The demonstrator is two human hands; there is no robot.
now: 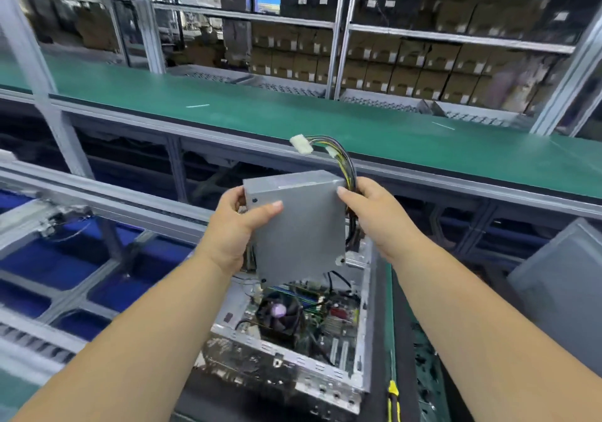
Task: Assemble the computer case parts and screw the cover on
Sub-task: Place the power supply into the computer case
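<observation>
A grey metal power supply box (299,226) is held in the air above the open computer case (365,350). My left hand (234,229) grips its left edge, thumb across the front face. My right hand (374,213) grips its right edge, where a bundle of black and yellow cables (342,158) with white connectors arches upward. Inside the case below, the motherboard and a black round CPU fan (280,317) are visible. A grey flat panel (563,294), likely the case cover, leans at the right.
A long green conveyor belt (325,119) runs across behind the box, with metal shelving full of cardboard boxes beyond. Blue bins (42,265) under a metal frame lie to the left. A yellow-and-black screwdriver handle (393,399) lies right of the case.
</observation>
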